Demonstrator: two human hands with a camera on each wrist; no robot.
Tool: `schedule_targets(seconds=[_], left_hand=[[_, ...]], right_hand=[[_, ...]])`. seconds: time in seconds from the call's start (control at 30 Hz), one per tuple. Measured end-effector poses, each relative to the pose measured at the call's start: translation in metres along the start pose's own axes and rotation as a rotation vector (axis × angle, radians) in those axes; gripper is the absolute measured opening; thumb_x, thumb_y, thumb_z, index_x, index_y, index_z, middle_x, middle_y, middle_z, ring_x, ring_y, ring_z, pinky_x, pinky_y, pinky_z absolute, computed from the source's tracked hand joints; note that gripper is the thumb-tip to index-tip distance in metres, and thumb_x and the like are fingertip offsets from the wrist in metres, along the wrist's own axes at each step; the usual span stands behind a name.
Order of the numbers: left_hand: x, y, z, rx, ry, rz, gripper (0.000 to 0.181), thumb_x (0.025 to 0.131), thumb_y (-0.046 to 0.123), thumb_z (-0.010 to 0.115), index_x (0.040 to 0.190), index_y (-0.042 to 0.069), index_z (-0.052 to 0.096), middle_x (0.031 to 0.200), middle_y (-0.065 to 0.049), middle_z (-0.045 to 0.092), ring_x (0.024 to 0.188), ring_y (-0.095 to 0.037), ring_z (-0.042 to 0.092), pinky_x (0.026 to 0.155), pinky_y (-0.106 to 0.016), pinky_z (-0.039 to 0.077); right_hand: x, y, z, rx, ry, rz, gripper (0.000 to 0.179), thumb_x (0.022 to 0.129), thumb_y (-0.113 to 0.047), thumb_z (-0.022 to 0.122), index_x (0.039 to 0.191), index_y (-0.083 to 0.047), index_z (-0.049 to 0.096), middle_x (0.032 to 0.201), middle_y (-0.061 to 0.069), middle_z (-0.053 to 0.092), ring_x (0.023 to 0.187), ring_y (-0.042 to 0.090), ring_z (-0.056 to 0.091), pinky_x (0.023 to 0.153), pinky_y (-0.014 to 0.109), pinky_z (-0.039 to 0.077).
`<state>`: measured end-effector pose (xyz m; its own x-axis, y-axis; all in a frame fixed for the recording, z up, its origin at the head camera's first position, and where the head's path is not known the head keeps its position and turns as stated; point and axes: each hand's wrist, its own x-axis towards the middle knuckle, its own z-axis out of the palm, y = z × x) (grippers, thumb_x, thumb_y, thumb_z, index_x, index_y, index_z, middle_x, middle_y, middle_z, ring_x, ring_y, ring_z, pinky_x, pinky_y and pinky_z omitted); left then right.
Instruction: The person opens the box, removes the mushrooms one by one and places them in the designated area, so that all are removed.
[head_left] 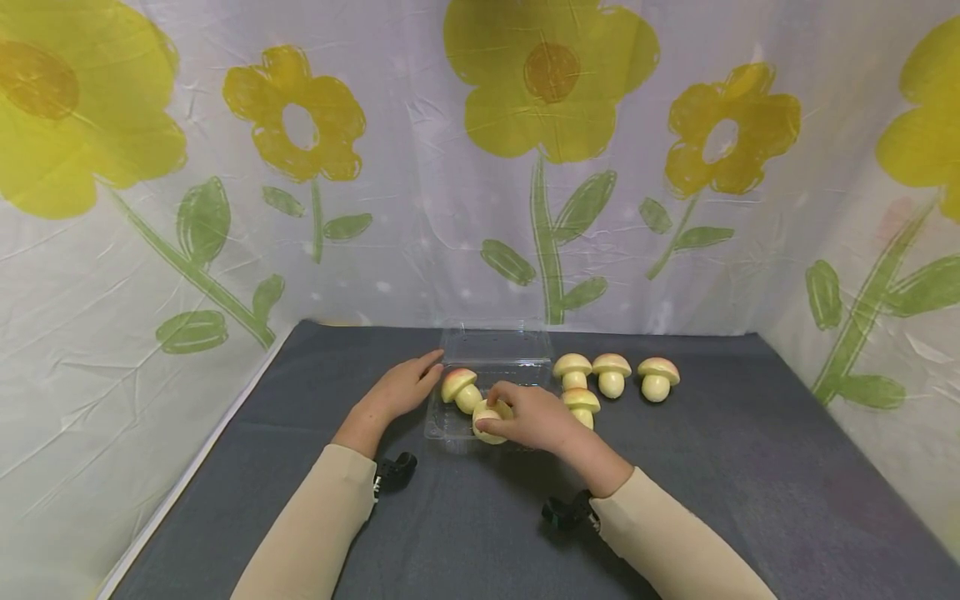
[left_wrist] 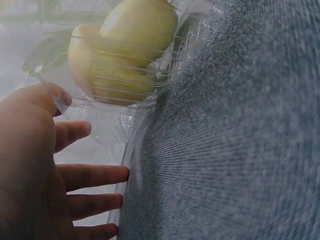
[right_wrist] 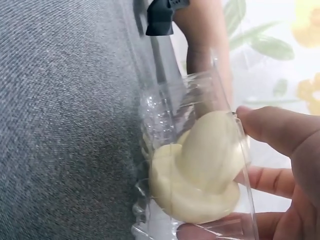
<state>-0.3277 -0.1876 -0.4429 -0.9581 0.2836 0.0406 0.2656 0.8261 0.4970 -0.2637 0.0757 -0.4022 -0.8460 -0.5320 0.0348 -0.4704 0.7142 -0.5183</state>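
A clear plastic clamshell box lies with its lid raised at the back. Inside its left part rests a toy mushroom with a reddish cap. Beside it, my right hand holds another pale mushroom low in the box, thumb and fingers around it; in the right wrist view this mushroom shows through the clear wall, stem up. At the box's left side is my left hand, its fingers extended and spread, the thumb touching the clear wall.
Several more mushrooms stand right of the box: one at the far right, others nearer, including a front one partly behind my right hand. Dark grey cloth covers the table. A flowered curtain hangs behind it and at both sides.
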Motion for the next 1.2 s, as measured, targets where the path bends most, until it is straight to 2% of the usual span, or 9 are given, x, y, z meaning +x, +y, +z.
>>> schedule_targets(seconds=[0.17, 0.33, 0.6, 0.7, 0.87, 0.97, 1.1, 1.2], left_hand=[[0.000, 0.000, 0.000, -0.001, -0.006, -0.004, 0.058, 0.113, 0.043, 0.036, 0.163, 0.015, 0.033, 0.156, -0.017, 0.046, 0.142, -0.039, 0.044, 0.115, -0.061, 0.036], [0.001, -0.001, 0.001, 0.004, 0.001, 0.003, 0.058, 0.113, 0.043, 0.036, 0.163, 0.013, 0.034, 0.156, -0.018, 0.045, 0.142, -0.041, 0.043, 0.116, -0.061, 0.035], [0.003, -0.003, 0.003, 0.006, 0.008, 0.010, 0.058, 0.113, 0.042, 0.036, 0.162, 0.013, 0.034, 0.156, -0.018, 0.046, 0.142, -0.041, 0.043, 0.116, -0.061, 0.035], [0.003, -0.003, 0.003, 0.007, 0.007, 0.011, 0.058, 0.113, 0.042, 0.037, 0.162, 0.013, 0.034, 0.156, -0.019, 0.046, 0.142, -0.041, 0.043, 0.115, -0.061, 0.035], [0.003, -0.004, 0.003, 0.011, 0.007, 0.018, 0.059, 0.113, 0.043, 0.036, 0.162, 0.012, 0.034, 0.156, -0.019, 0.045, 0.142, -0.042, 0.043, 0.115, -0.061, 0.036], [0.003, -0.004, 0.002, 0.006, 0.004, 0.015, 0.059, 0.113, 0.043, 0.036, 0.163, 0.013, 0.033, 0.156, -0.018, 0.045, 0.142, -0.040, 0.043, 0.115, -0.060, 0.036], [0.002, -0.003, 0.002, 0.000, -0.002, 0.013, 0.058, 0.113, 0.043, 0.036, 0.163, 0.013, 0.033, 0.157, -0.018, 0.045, 0.142, -0.040, 0.043, 0.116, -0.060, 0.035], [0.001, -0.003, 0.002, 0.003, -0.005, 0.015, 0.058, 0.113, 0.042, 0.036, 0.163, 0.013, 0.032, 0.157, -0.019, 0.044, 0.142, -0.041, 0.043, 0.116, -0.060, 0.035]], right_hand=[[0.000, 0.003, -0.004, 0.029, -0.018, -0.013, 0.033, 0.096, -0.047, 0.073, 0.110, -0.018, 0.066, 0.092, 0.000, 0.065, 0.062, 0.013, 0.053, 0.058, 0.033, 0.046], [0.001, 0.005, -0.005, 0.031, -0.033, 0.015, 0.037, 0.091, -0.051, 0.077, 0.106, -0.020, 0.065, 0.098, -0.001, 0.064, 0.065, 0.014, 0.054, 0.059, 0.032, 0.045], [0.002, 0.004, -0.009, 0.033, -0.024, 0.028, 0.035, 0.092, -0.045, 0.077, 0.112, -0.020, 0.063, 0.076, -0.002, 0.058, 0.057, 0.013, 0.045, 0.051, 0.030, 0.037], [0.000, 0.004, -0.014, 0.057, -0.004, 0.023, 0.040, 0.091, -0.041, 0.078, 0.120, -0.018, 0.062, 0.088, 0.000, 0.065, 0.057, 0.015, 0.050, 0.051, 0.032, 0.040], [-0.003, 0.005, -0.024, 0.076, 0.026, 0.014, 0.058, 0.088, -0.034, 0.081, 0.138, -0.016, 0.057, 0.123, 0.011, 0.066, 0.081, 0.017, 0.063, 0.065, 0.037, 0.051], [-0.006, 0.005, -0.032, 0.086, 0.029, 0.021, 0.068, 0.087, -0.029, 0.082, 0.146, -0.015, 0.052, 0.135, 0.014, 0.061, 0.100, 0.022, 0.064, 0.075, 0.040, 0.053], [-0.010, 0.006, -0.040, 0.098, 0.026, 0.030, 0.071, 0.086, -0.023, 0.082, 0.149, -0.014, 0.050, 0.142, 0.014, 0.055, 0.117, 0.028, 0.060, 0.083, 0.044, 0.054], [-0.013, 0.007, -0.045, 0.092, 0.028, 0.029, 0.071, 0.086, -0.021, 0.082, 0.149, -0.015, 0.050, 0.141, 0.014, 0.053, 0.119, 0.029, 0.058, 0.085, 0.045, 0.054]])
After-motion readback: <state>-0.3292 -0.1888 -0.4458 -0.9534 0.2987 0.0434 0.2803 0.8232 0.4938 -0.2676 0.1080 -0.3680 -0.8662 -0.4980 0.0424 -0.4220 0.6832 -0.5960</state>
